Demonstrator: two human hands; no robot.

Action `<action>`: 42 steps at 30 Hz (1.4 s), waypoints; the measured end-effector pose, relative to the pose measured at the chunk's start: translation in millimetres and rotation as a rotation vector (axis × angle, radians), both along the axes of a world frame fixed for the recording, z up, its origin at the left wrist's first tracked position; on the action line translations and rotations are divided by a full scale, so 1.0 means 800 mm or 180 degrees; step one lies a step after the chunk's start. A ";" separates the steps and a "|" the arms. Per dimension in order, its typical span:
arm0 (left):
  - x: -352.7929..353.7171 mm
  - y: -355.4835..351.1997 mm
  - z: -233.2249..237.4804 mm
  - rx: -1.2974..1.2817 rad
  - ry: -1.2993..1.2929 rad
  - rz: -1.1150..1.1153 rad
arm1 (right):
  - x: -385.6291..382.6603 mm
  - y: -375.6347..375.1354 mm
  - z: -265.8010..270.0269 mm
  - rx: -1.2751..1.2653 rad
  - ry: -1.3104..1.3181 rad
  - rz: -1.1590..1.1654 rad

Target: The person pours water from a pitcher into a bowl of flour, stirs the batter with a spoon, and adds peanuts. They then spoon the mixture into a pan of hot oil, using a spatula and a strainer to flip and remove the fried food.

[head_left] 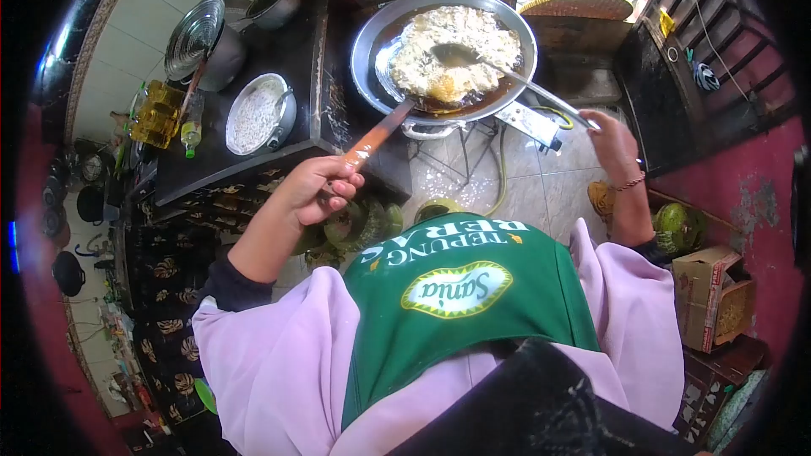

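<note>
My left hand (321, 188) is closed around the orange-brown wooden handle (376, 138) of a skimmer, whose metal head (387, 67) lies partly under the food at the wok's left side. My right hand (612, 148) grips the long metal handle of a ladle (549, 95). The ladle's dark bowl rests in the middle of the pale frying pieces (465, 29). These clumped pieces float in brown oil (448, 107) inside a large metal wok (361, 63). One patch near the front looks golden.
A pot of white batter or flour (258, 114) stands on the dark counter (296, 59) at left. Beyond it are cooking pots (274, 7), yellow oil (156, 114) and a small bottle (193, 127). A burner part (530, 124) projects below the wok. A cardboard box (701, 295) sits at right.
</note>
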State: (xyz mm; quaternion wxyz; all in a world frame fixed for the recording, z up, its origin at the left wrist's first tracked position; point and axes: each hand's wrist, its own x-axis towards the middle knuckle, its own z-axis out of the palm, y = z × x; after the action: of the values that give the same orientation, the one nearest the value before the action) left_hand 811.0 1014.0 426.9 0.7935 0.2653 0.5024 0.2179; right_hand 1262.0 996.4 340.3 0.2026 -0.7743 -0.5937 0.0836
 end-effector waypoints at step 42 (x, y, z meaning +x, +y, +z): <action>0.002 0.047 -0.075 0.0552 -0.0046 0.0250 | -0.061 0.078 0.022 0.0411 -0.0864 0.0317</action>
State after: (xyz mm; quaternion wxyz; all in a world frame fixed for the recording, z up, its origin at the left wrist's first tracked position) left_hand 812.5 1051.4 367.0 0.7620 0.3115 0.4860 0.2935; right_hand 1213.5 1058.6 358.0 0.1656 -0.7334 -0.6574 -0.0503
